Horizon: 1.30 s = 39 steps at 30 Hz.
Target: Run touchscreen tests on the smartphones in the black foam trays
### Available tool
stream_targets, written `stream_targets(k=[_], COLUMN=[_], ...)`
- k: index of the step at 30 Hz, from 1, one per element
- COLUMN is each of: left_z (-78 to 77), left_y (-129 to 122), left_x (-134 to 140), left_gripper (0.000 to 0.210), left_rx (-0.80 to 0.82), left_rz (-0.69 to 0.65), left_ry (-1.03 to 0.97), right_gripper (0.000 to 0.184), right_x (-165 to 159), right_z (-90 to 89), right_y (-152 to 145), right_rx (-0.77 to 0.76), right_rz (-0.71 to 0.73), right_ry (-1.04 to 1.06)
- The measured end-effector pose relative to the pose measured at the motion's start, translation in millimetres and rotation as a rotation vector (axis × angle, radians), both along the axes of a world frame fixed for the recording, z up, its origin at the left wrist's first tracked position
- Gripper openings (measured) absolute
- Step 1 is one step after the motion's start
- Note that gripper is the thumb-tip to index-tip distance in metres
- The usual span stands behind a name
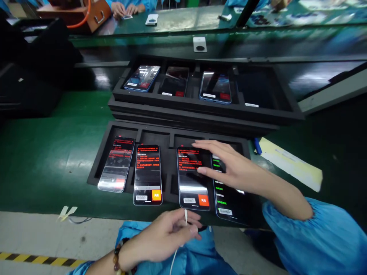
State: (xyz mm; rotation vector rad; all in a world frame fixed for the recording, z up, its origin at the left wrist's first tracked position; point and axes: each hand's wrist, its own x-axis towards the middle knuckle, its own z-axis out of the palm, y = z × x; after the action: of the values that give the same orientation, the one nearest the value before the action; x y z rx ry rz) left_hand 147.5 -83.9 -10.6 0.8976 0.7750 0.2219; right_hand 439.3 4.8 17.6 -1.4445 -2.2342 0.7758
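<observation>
Several phones lie along the near black foam tray (155, 139), screens lit. My left hand (162, 235) is below the third phone (193, 191), its fingers closed around a white cable (185, 217). The cable's tip meets that phone's bottom edge; I cannot tell whether it is plugged in. Over the same phone's upper right reaches my right hand (229, 164), fingers apart and holding nothing. It partly covers the fourth phone (225, 202), which shows green and white text. Further left are the second phone (147, 173), with red text and an orange button, and a tilted first phone (116, 164).
Behind stands a stack of black foam trays (183, 105) with more phones in the top one. A yellowish paper strip (292, 166) lies at right. Black boxes (34, 68) stand at left. Across the bench, another person's hands (124, 9) are at work.
</observation>
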Motion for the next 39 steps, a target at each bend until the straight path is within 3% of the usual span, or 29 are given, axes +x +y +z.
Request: stream_targets(k=[3, 5, 7, 9, 12, 15, 17, 22, 26, 32, 39], left_z=[29.2, 46.5, 52.2, 42.6, 8.8, -19.7, -24.7, -13.0, -26.9, -77.3, -112.8], left_y=[11.7, 20.3, 24.9, 22.5, 9.0, -3.3, -7.9, -13.8, -14.3, -17.8, -25.7], left_x=[-29.3, -47.3, -57.4, -58.1, -47.6, -35.1, -30.0, -30.0, -48.4, -87.7, -73.7], left_gripper=[0.057, 0.054, 0.049, 0.051, 0.059, 0.059, 0.053, 0.030, 0.032, 0.030, 0.031], left_rx=[0.231, 0.271, 0.249, 0.205, 0.161, 0.190, 0.206, 0.368, 0.519, 0.518, 0.502], left_rz=[-0.182, -0.240, -0.247, -0.216, -0.128, -0.154, -0.230, -0.333, -0.249, -0.063, 0.161], left_ry=[0.164, 0.242, 0.275, 0.267, 0.188, 0.093, 0.120, 0.264, 0.398, 0.430, 0.445], right_gripper=[0.044, 0.038, 0.035, 0.036, 0.041, 0.044, 0.044, 0.049, 0.056, 0.070, 0.081], right_x=[22.5, 37.5, 48.7, 55.2, 59.0, 60.2, 60.2, 57.1, 54.9, 51.3, 53.0], right_z=[1.4, -2.8, -12.0, -24.5, -44.4, -61.4, -70.0, -82.4, -87.7, -90.0, -92.5], right_y=[-16.1, -31.2, -47.1, -61.7, -78.4, -88.0, -91.3, -97.2, -98.1, -93.3, -90.2], right_rx=[0.113, 0.179, 0.221, 0.246, 0.265, 0.240, 0.226, 0.285, 0.299, 0.366, 0.381], right_rz=[-0.248, -0.445, -0.598, -0.683, -0.752, -0.811, -0.841, -0.933, -0.977, -0.989, -0.998], right_ry=[0.102, 0.143, 0.166, 0.191, 0.223, 0.265, 0.284, 0.272, 0.304, 0.358, 0.402])
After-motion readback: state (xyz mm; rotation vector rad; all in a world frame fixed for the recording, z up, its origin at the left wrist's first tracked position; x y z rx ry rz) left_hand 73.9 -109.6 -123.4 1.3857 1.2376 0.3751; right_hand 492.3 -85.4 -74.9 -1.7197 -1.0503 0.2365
